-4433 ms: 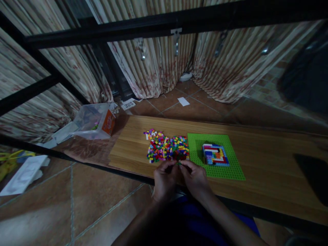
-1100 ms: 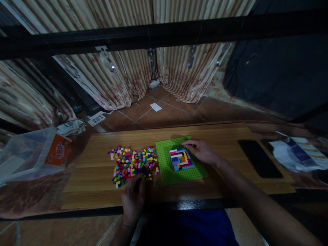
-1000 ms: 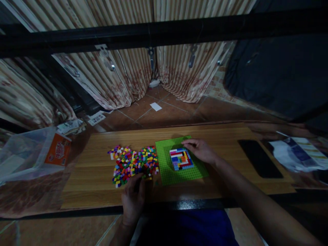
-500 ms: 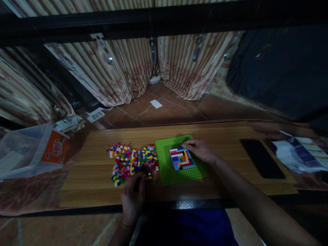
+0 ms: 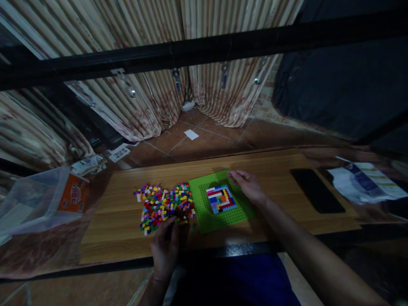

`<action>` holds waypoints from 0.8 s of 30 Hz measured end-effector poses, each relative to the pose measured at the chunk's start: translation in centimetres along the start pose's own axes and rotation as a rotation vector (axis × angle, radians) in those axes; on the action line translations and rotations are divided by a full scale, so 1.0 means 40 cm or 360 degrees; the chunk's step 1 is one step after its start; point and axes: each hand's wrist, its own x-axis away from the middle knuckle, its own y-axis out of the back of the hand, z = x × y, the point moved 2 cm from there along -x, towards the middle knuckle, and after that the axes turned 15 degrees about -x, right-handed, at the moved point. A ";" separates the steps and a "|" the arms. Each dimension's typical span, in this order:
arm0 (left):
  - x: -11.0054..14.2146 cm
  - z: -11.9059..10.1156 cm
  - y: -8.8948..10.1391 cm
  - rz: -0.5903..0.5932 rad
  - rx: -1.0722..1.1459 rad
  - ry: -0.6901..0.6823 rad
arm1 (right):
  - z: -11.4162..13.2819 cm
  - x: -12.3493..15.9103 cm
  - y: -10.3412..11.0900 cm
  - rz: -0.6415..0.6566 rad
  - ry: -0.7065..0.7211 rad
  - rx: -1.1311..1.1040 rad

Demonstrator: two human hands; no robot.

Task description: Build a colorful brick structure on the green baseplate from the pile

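Note:
A green baseplate (image 5: 234,212) lies on the wooden board (image 5: 121,221), with a small block of coloured bricks (image 5: 220,199) built on it. Left of the plate is a heap of loose coloured bricks (image 5: 162,205). My right hand (image 5: 247,185) rests on the plate's far right part, beside the built block, fingers curled and pointing left; whether it holds a brick is not visible. My left hand (image 5: 166,243) lies at the near edge of the heap, fingers bent down onto the bricks.
A black phone (image 5: 316,196) lies on the board to the right, with a white printed bag (image 5: 366,182) beyond it. A clear plastic box (image 5: 35,199) with an orange label sits at the left. A black metal bar (image 5: 204,46) crosses overhead.
Both hands were together at the heap's near edge 4.4 s ago; since then my right hand went over to the baseplate. In the last second only the view shifted slightly.

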 end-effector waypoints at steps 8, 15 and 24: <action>0.011 -0.104 -0.033 0.0293 0.0277 0.0017 | 0.044 0.219 -0.072 0.0261 0.0274 0.0049; -0.017 -0.192 -0.109 0.0451 0.0483 -0.0142 | 0.039 0.292 -0.132 0.0445 0.0454 0.0251; -0.040 -0.296 -0.125 0.0597 0.0662 -0.0058 | 0.045 0.265 -0.070 0.0155 0.0419 0.0212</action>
